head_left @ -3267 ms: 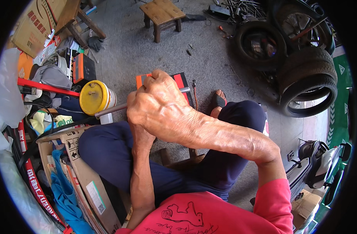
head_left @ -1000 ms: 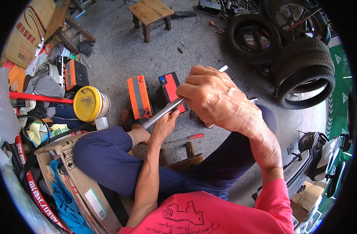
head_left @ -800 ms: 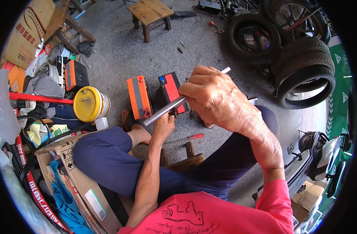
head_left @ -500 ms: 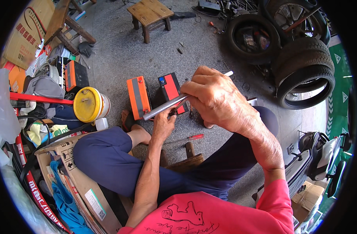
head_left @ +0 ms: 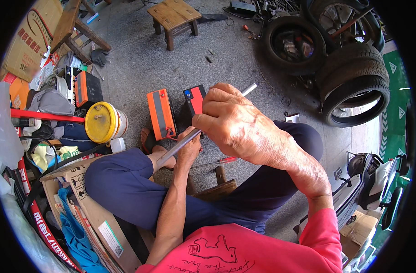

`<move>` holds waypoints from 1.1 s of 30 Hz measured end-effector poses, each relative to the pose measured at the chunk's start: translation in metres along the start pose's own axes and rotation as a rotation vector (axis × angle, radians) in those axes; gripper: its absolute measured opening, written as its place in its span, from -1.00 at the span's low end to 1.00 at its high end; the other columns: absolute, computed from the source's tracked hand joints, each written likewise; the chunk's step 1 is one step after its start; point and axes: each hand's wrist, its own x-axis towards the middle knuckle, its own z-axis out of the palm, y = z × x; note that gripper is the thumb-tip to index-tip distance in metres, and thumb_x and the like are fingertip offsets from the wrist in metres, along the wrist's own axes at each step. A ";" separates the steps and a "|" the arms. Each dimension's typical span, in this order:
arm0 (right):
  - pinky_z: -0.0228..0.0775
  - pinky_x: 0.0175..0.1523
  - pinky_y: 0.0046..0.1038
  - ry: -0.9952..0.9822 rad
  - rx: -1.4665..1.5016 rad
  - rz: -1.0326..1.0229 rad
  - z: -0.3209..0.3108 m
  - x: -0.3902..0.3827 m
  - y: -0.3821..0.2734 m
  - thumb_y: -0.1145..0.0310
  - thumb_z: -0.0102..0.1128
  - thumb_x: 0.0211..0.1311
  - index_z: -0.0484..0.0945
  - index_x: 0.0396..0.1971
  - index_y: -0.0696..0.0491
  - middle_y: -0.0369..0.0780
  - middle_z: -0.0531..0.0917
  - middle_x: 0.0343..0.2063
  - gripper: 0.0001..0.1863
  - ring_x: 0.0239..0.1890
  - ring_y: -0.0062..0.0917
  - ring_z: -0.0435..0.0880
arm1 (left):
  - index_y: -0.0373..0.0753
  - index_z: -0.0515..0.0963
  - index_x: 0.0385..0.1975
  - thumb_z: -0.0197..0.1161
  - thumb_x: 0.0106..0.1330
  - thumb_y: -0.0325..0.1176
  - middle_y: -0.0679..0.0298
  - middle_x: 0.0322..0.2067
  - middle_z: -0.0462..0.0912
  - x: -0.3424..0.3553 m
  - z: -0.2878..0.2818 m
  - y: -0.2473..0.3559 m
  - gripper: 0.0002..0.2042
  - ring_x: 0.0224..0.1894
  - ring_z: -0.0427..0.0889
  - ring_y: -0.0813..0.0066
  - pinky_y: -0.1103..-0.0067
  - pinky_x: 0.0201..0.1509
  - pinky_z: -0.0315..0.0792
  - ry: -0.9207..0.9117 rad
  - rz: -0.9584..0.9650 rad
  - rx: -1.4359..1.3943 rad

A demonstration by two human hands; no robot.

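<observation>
My right hand (head_left: pixel 237 125) is closed around a long grey metal rod (head_left: pixel 175 150). The rod slants from upper right to lower left, and its lower end passes over my left hand (head_left: pixel 189 148). The fingers of my left hand are bent together; what they pinch is hidden by the rod and my right hand. Just beyond my hands stand an orange-and-grey battery (head_left: pixel 159 113) and a black battery with a red top (head_left: pixel 195 99), partly covered by my right hand. A short red wire (head_left: pixel 171 133) shows at the orange battery's near end, beside my left fingers.
A red-handled screwdriver (head_left: pixel 227 159) lies on the floor before a low wooden seat (head_left: pixel 217 190). At left are a yellow-lidded bucket (head_left: pixel 101 122), another orange-and-black battery (head_left: pixel 88 88) and a cardboard box (head_left: pixel 103 216). Tyres (head_left: pixel 353 100) stack at right; a wooden stool (head_left: pixel 173 16) stands ahead.
My right hand has moved left and slightly nearer, carrying the rod; its lower end has swung down and nearer to me. My left hand has shifted slightly.
</observation>
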 end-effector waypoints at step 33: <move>0.35 -0.14 -0.33 0.105 -0.011 0.110 -0.004 -0.030 -0.006 0.49 0.23 -0.20 0.53 -0.41 0.15 -0.22 0.41 -0.56 -0.76 -0.37 -0.31 0.46 | -0.35 0.54 -0.09 0.13 0.21 -0.64 -0.01 -0.19 0.66 -0.004 0.002 -0.001 -0.73 -0.12 0.67 0.07 0.35 -0.07 0.53 -0.117 -0.324 -0.035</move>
